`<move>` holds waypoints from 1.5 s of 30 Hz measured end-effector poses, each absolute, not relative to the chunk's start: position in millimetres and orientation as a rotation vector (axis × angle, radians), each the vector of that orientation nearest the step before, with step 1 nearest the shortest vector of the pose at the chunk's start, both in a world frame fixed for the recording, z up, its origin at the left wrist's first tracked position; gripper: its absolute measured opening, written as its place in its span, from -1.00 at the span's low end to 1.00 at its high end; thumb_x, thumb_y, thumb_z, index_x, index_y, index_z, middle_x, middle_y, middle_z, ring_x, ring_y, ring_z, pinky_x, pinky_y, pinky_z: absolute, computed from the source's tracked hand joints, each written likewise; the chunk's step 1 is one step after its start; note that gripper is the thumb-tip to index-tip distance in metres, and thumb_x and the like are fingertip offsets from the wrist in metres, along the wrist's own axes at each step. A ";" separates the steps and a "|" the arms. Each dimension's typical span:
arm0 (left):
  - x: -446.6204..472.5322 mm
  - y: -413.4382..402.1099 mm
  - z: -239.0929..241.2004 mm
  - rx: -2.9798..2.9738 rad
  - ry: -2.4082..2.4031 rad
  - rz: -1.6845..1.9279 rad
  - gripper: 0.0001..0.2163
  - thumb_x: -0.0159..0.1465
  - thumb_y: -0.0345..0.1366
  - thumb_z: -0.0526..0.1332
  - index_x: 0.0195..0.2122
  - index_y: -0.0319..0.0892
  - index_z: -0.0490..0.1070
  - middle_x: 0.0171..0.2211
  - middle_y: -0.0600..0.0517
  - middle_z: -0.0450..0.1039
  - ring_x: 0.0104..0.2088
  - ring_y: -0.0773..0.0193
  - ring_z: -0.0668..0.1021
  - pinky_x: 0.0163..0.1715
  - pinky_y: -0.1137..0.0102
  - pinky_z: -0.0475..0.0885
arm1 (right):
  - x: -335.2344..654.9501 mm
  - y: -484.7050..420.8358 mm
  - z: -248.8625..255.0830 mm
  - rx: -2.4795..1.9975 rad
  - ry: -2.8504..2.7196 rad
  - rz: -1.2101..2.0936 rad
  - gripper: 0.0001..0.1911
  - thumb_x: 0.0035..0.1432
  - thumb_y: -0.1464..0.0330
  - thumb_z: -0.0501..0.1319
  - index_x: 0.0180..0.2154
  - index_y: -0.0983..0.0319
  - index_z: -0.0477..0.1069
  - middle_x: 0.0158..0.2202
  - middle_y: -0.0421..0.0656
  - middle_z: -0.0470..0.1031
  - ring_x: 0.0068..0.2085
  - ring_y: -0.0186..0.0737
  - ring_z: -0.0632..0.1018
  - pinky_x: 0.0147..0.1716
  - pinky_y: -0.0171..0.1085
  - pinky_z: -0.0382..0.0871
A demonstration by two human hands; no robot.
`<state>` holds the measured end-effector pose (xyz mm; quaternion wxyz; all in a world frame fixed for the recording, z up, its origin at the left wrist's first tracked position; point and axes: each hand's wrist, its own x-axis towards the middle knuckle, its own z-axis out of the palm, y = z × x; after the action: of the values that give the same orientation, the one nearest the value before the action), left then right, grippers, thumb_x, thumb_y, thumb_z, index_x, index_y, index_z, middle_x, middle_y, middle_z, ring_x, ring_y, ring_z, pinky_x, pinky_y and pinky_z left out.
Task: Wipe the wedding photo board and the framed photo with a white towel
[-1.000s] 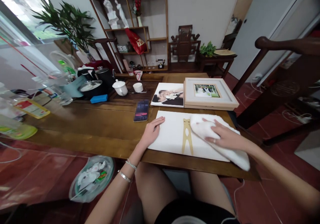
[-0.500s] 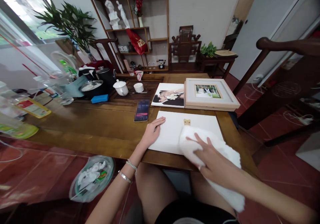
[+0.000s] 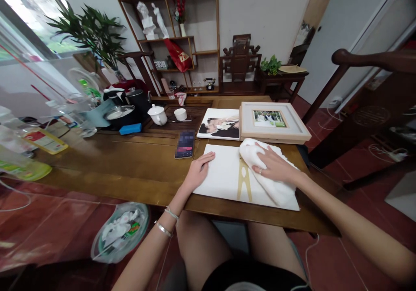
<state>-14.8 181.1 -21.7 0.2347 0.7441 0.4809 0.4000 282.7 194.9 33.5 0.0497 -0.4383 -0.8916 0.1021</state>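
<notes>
A white flat board with a gold stand piece on it lies face down at the near edge of the wooden table. My left hand rests open, fingers flat, on the board's left edge. My right hand presses a white cloth onto the board's far right part, fingers spread over the cloth. The cloth trails back toward the near right corner of the board.
Behind the board lie a framed photo, an unframed photo print and a phone. A tea tray with teapot and cup stands further back. A bin with rubbish sits on the floor at left.
My right hand with the cloth has moved from the board's near edge up to its far right part, uncovering the gold stand. My left hand has stayed put.
</notes>
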 end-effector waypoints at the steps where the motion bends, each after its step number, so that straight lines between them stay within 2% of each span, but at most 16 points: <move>1: -14.9 181.2 -21.8 2.042 1.320 1.097 -0.62 0.21 -0.49 -0.01 -0.04 -0.21 0.50 0.06 -0.05 0.46 0.14 0.21 0.43 0.23 0.16 0.23 | 279.5 194.7 33.4 -1.381 -2.686 0.317 -0.73 0.23 0.26 0.02 -0.20 0.30 0.36 0.17 0.18 0.28 0.32 0.18 -0.03 0.20 0.22 -0.06; 5: -14.6 181.4 -22.4 2.048 1.320 1.093 -0.62 0.21 -0.49 -0.01 -0.04 -0.18 0.50 0.06 -0.02 0.46 0.14 0.22 0.43 0.23 0.17 0.24 | 261.8 152.8 35.0 -1.454 -2.630 0.414 -0.76 0.16 0.34 0.06 -0.15 0.28 0.37 0.27 0.14 0.13 0.34 0.16 -0.09 0.20 0.23 -0.07; 7: -14.2 181.4 -22.6 2.050 1.326 1.096 -0.62 0.21 -0.49 -0.01 -0.04 -0.19 0.50 0.05 -0.03 0.47 0.14 0.23 0.43 0.23 0.18 0.24 | 255.9 116.8 40.0 -1.398 -2.682 0.501 -0.70 0.06 0.42 0.12 -0.12 0.29 0.38 0.34 0.14 -0.06 0.34 0.17 -0.15 0.22 0.21 -0.13; 10: -13.5 181.3 -22.6 2.054 1.329 1.094 -0.61 0.21 -0.50 -0.01 -0.04 -0.20 0.50 0.05 -0.03 0.47 0.14 0.23 0.43 0.23 0.17 0.24 | 258.5 75.7 53.2 -1.228 -2.783 0.669 -0.68 -0.05 0.47 0.17 -0.17 0.27 0.43 0.36 0.08 -0.15 0.33 0.21 -0.10 0.22 0.17 -0.09; 12: -13.3 181.2 -22.5 2.051 1.330 1.093 -0.61 0.20 -0.51 -0.01 -0.04 -0.18 0.50 0.05 -0.02 0.47 0.14 0.23 0.43 0.24 0.16 0.23 | 267.5 71.1 60.7 -1.176 -2.825 0.707 -0.69 -0.06 0.47 0.17 -0.20 0.24 0.44 0.31 0.07 0.05 0.29 0.19 0.10 0.17 0.09 0.10; 14: -13.2 181.1 -22.3 2.045 1.330 1.094 -0.60 0.20 -0.51 -0.01 -0.04 -0.17 0.50 0.05 -0.01 0.47 0.14 0.23 0.43 0.24 0.16 0.23 | 278.1 86.2 62.2 -1.234 -2.804 0.662 -0.73 -0.01 0.45 0.13 -0.20 0.22 0.43 0.09 0.07 0.37 0.12 0.11 0.36 0.01 -0.01 0.30; 16: -13.4 181.0 -22.0 2.044 1.330 1.091 -0.61 0.20 -0.50 -0.01 -0.04 -0.18 0.50 0.05 -0.02 0.47 0.15 0.22 0.43 0.23 0.16 0.23 | 284.7 114.4 57.1 -1.333 -2.728 0.533 -0.75 0.07 0.42 0.07 -0.19 0.22 0.41 -0.14 0.02 0.48 -0.08 0.04 0.47 -0.13 -0.07 0.38; 17: -13.5 180.9 -21.8 2.045 1.332 1.089 -0.61 0.20 -0.50 -0.01 -0.04 -0.19 0.50 0.06 -0.03 0.46 0.15 0.22 0.43 0.23 0.16 0.24 | 284.9 130.4 52.9 -1.371 -2.684 0.446 -0.75 0.10 0.39 0.05 -0.18 0.23 0.40 -0.18 0.02 0.48 -0.11 0.04 0.47 -0.15 -0.06 0.38; 19: -13.8 180.7 -21.2 2.049 1.337 1.082 -0.61 0.21 -0.50 -0.01 -0.04 -0.21 0.50 0.06 -0.05 0.46 0.15 0.21 0.43 0.23 0.16 0.24 | 277.0 160.5 44.0 -1.423 -2.619 0.320 -0.73 0.13 0.39 0.02 -0.17 0.27 0.41 -0.12 0.06 0.47 -0.06 0.08 0.45 -0.10 -0.01 0.35; 21: -13.8 180.5 -20.5 2.047 1.341 1.085 -0.61 0.21 -0.49 -0.01 -0.04 -0.20 0.50 0.06 -0.04 0.46 0.14 0.21 0.44 0.23 0.16 0.25 | 259.0 182.3 37.5 -1.441 -2.584 0.265 -0.68 0.14 0.41 0.01 -0.10 0.29 0.40 0.03 0.10 0.40 0.10 0.16 0.34 0.01 0.10 0.24; 25: -13.7 180.2 -19.2 2.038 1.328 1.091 -0.62 0.21 -0.47 0.00 -0.05 -0.17 0.50 0.05 -0.01 0.47 0.14 0.21 0.44 0.22 0.16 0.25 | 211.0 188.7 36.7 -1.429 -2.633 0.210 -0.49 0.02 0.44 0.11 0.06 0.26 0.35 0.28 0.08 0.11 0.28 0.36 0.00 0.11 0.39 -0.13; 30: -14.8 180.7 -18.7 2.027 1.328 1.087 -0.64 0.21 -0.45 0.02 -0.07 -0.15 0.52 0.05 0.00 0.47 0.14 0.19 0.44 0.21 0.18 0.27 | 183.8 134.3 43.9 -1.107 -2.897 0.341 -0.53 -0.02 0.43 0.18 -0.01 0.21 0.45 0.33 0.04 0.02 0.31 0.33 -0.09 0.17 0.35 -0.31; 35: -15.5 180.8 -19.7 2.041 1.292 1.080 -0.63 0.23 -0.46 0.00 -0.04 -0.18 0.50 0.05 -0.03 0.47 0.15 0.20 0.42 0.22 0.17 0.26 | 211.5 90.9 42.8 -0.735 -2.966 0.469 -0.65 -0.08 0.42 0.22 -0.16 0.19 0.52 0.34 -0.06 0.01 0.33 0.22 -0.11 0.21 0.29 -0.33; 39: -14.3 180.3 -20.2 2.039 1.326 1.078 -0.61 0.21 -0.48 -0.01 -0.04 -0.22 0.50 0.05 -0.06 0.46 0.15 0.20 0.43 0.23 0.16 0.23 | 236.1 116.9 42.3 -0.984 -2.859 0.429 -0.56 -0.06 0.49 0.15 -0.08 0.22 0.46 0.30 -0.05 0.11 0.33 0.07 -0.01 0.25 0.18 -0.20; 43: -13.7 179.7 -19.5 2.030 1.327 1.092 -0.62 0.21 -0.48 0.00 -0.05 -0.20 0.50 0.06 -0.04 0.46 0.14 0.20 0.43 0.23 0.17 0.24 | 225.3 159.7 45.4 -1.304 -2.739 0.314 -0.57 0.13 0.39 0.09 0.06 0.24 0.37 0.29 0.03 0.11 0.32 0.19 -0.05 0.18 0.30 -0.11; 45: -13.8 179.7 -18.9 2.023 1.325 1.098 -0.62 0.20 -0.48 0.01 -0.05 -0.17 0.51 0.06 -0.02 0.46 0.14 0.20 0.44 0.23 0.17 0.24 | 206.8 168.6 46.3 -1.411 -2.729 0.242 -0.53 0.13 0.35 0.11 0.10 0.24 0.34 0.31 0.05 0.06 0.31 0.32 -0.08 0.13 0.39 -0.13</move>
<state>-13.8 179.7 -18.9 0.2405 0.7393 0.4844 0.4013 206.8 168.6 46.3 0.0301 -0.4577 -0.8851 0.0786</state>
